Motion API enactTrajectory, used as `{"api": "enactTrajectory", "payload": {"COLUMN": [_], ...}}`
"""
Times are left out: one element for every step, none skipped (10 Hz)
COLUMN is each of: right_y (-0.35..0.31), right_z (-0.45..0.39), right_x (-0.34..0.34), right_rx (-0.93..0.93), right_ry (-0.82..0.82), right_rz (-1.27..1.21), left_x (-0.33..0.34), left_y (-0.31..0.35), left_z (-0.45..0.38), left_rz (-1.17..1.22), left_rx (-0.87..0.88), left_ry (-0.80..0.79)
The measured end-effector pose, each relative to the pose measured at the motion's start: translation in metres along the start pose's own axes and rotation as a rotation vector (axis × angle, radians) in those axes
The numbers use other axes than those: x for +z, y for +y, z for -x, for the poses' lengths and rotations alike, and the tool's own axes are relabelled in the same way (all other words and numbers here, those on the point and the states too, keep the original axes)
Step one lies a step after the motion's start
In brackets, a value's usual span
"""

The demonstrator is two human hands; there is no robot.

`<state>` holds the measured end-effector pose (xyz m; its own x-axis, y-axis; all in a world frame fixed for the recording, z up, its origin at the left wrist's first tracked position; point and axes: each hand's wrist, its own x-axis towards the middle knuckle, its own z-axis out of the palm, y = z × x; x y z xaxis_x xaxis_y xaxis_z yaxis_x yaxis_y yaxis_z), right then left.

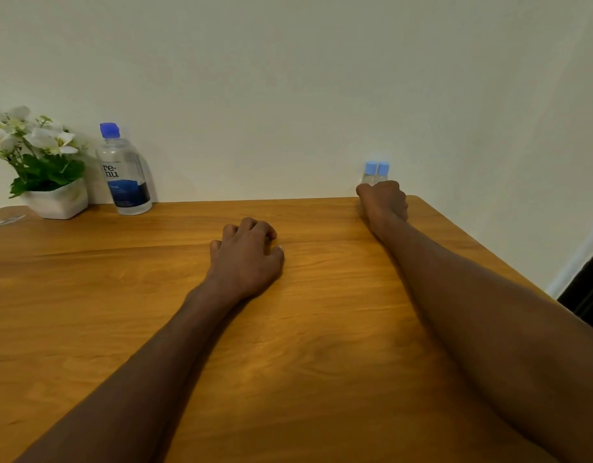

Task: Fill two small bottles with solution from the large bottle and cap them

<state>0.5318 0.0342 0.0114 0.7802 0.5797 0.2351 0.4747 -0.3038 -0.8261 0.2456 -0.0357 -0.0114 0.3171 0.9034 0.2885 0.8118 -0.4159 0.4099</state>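
The large clear bottle (124, 172) with a blue cap and a blue label stands at the back left of the wooden table (305, 345), against the wall. Two small clear bottles (375, 173) with light blue caps stand side by side at the back right. My right hand (383, 200) is stretched out to them, its fingers curled round their lower parts, so only the caps and shoulders show. My left hand (246, 253) rests on the table's middle with fingers loosely curled and holds nothing.
A white pot with white flowers (42, 168) stands at the back left corner beside the large bottle. A small clear scrap (7, 220) lies by the left edge. The table's right edge runs diagonally, with a dark gap (586, 295) beyond it.
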Motion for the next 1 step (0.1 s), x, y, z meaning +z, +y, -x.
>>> {"api": "enactTrajectory", "payload": {"right_y": [-0.0013], "right_z": [0.0049], "right_x": [0.0009], "right_rx": [-0.108], "right_ry": [-0.103], "right_rz": [0.001], "left_x": [-0.0002], "left_y": [-0.0013], "left_z": [-0.0010], "left_rz": [0.018], "left_rx": [-0.002], "left_ry": [0.012]}}
